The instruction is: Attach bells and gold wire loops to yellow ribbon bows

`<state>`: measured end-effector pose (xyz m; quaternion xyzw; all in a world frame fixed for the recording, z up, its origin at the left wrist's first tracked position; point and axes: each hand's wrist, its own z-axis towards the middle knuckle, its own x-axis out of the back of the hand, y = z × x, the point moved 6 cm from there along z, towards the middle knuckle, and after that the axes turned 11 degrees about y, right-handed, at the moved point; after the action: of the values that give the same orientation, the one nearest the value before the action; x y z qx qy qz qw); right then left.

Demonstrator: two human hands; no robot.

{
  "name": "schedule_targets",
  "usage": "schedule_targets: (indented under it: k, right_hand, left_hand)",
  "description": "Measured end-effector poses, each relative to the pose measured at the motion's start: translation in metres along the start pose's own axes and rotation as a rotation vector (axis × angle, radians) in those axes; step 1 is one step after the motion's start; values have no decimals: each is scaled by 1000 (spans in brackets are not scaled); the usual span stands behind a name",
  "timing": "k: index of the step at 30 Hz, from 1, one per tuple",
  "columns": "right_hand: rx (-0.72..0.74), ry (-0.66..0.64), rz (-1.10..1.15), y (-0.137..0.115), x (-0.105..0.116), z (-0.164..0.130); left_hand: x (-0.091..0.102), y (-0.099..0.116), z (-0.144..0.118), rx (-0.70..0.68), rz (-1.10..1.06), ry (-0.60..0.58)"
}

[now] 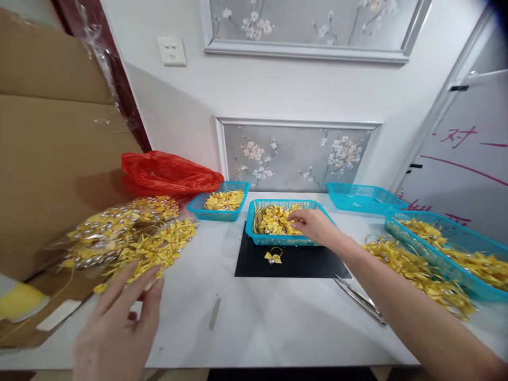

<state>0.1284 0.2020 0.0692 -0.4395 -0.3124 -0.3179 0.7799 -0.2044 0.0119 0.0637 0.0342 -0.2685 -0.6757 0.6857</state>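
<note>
My right hand (pixel 313 226) reaches over the middle blue plastic basket (pixel 286 241), its fingers curled down at the yellow ribbon bows (pixel 273 218) inside. Whatever is between those fingertips is hidden among the bows. In front of the basket, one yellow bow (pixel 273 257) with a silvery bead and a thin loop lies on a black mat (pixel 254 267). At the lower left, my left hand (pixel 119 323) has its fingers spread and holds nothing. Its fingertips are near a pile of yellow bows (pixel 159 248); touching or above, I cannot tell.
Metal tweezers (pixel 359 299) lie below my right forearm. More bows (pixel 416 275) are heaped at right beside a blue basket (pixel 448 243). Further blue baskets (pixel 218 214) line the wall, near a red plastic bag (pixel 170 174). A cardboard box (pixel 51 132) stands left.
</note>
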Motion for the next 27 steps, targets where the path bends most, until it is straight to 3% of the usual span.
schedule_targets:
  k: [4,7,11,16,22,25,27]
  right_hand:
    - [-3,-116,27,-2,-40,29]
    - [-42,-128,97,-2,-50,36]
    - [-143,-70,248,4,-38,31]
    - [-230,2,528,4,-12,0]
    - [-238,60,850,-15,9,-52]
    - [-245,23,940,-28,16,-76]
    - [-247,-4,976,-36,20,-90]
  left_hand:
    - [-11,31,-16,-78,-182,-203]
    - [-21,43,-30,-22,-330,-326]
    - [-34,57,-46,130,-482,-496]
    - [-49,81,-64,308,-672,-659]
    - [-60,123,-80,524,-870,-855]
    - [-59,146,-83,653,-1043,-930]
    - [-56,159,-85,671,-1096,-988]
